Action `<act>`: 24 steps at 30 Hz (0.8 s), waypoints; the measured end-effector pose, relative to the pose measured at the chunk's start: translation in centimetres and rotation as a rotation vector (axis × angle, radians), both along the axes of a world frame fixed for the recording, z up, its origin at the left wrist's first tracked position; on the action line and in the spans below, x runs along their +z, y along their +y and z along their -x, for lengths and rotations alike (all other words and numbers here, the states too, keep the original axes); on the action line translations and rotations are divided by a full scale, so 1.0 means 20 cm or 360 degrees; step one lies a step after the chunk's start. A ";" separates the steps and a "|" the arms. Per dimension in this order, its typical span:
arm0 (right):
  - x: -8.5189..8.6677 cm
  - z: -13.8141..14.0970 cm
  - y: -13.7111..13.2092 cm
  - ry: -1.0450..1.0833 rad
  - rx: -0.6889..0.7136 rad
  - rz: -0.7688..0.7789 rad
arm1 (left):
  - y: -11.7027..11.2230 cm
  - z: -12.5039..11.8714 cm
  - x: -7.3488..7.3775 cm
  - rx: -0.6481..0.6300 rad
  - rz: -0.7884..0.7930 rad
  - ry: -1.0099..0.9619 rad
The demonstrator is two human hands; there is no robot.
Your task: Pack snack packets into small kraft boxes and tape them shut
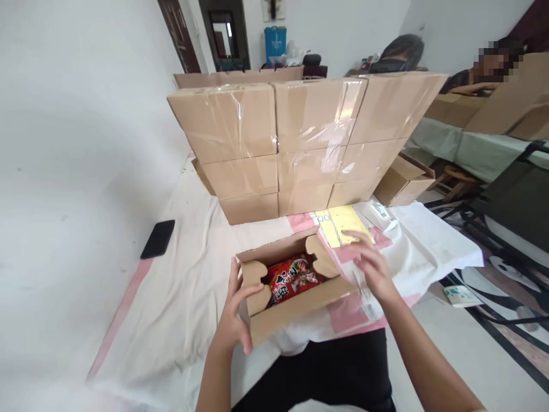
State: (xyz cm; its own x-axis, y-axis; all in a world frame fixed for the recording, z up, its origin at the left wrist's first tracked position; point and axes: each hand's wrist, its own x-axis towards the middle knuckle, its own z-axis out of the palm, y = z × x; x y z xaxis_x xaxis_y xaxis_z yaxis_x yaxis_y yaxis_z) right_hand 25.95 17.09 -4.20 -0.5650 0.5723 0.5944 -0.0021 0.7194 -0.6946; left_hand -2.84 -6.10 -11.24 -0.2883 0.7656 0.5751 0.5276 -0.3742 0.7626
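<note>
An open cardboard box (pixel 295 306) sits in front of me on the cloth. A red printed packet with white lettering (pixel 291 279) lies inside it, partly covered by the folded-in end flaps. My left hand (pixel 234 309) grips the box's left end, one finger over the left flap and the thumb near the front corner. Just off the box's right end, my right hand (pixel 371 263) hovers with its fingers apart and nothing in them. Beneath and beyond that hand lies a yellow sheet (pixel 338 223) with small white stickers on it.
Taped cardboard boxes (pixel 309 143) form a wall behind the box. To its right stand an open carton (pixel 405 180) and a small white packet (pixel 380 217). A black phone (pixel 158 239) lies at left, near the white wall. Two people are beyond; a dark chair (pixel 514 212) is at right.
</note>
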 end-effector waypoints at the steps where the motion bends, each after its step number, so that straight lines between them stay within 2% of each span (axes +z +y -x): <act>1: -0.07 -0.03 -0.04 -0.0025 0.0066 0.0063 | 0.00 0.01 -0.01 0.0010 0.0011 0.0018; 3: -0.17 -0.03 -0.11 -0.0063 0.0184 0.0218 | 0.00 0.01 -0.01 0.0083 0.0069 -0.0014; 5: -0.21 0.01 -0.18 0.0031 0.0088 0.0350 | 0.03 -0.01 0.02 0.0174 0.0073 -0.0122; 9: -0.16 0.14 -0.21 0.0159 -0.0290 0.0429 | 0.11 -0.05 0.08 0.0245 -0.0008 -0.0498; 11: -0.12 0.20 -0.18 0.0133 -0.0238 0.0381 | 0.11 -0.04 0.11 0.0297 0.0072 -0.0574; 12: -0.10 0.22 -0.16 0.0117 -0.0146 0.0329 | 0.11 -0.03 0.12 0.0316 0.0149 -0.0510; 15: -0.07 0.28 -0.13 0.0110 0.0112 0.0126 | 0.09 0.00 0.20 0.0295 0.0377 0.0034; 17: -0.07 0.30 -0.13 0.0121 0.0150 0.0002 | 0.09 -0.04 0.27 0.0380 0.0428 0.0535; 19: -0.08 0.30 -0.14 0.0114 0.0127 -0.0172 | 0.13 -0.13 0.34 0.0511 0.0402 0.1007; 21: -0.10 0.26 -0.15 0.0116 0.0099 -0.0444 | 0.18 -0.24 0.39 0.0520 0.0365 0.1362; 23: -0.13 0.17 -0.10 0.0105 -0.0017 -0.0650 | 0.23 -0.31 0.39 0.0516 0.0335 0.1573; 24: -0.14 0.10 -0.05 0.0078 -0.0156 -0.0657 | 0.26 -0.32 0.37 0.0544 0.0304 0.1628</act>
State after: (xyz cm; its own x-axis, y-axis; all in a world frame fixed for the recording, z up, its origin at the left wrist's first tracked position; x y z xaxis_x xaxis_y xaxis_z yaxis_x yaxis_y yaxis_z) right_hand 23.99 16.17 -7.09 -0.4851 0.3299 0.8098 0.0542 0.9356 -0.3487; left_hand 3.64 -0.92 -3.81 0.0436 0.8378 0.5442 0.9978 -0.0095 -0.0652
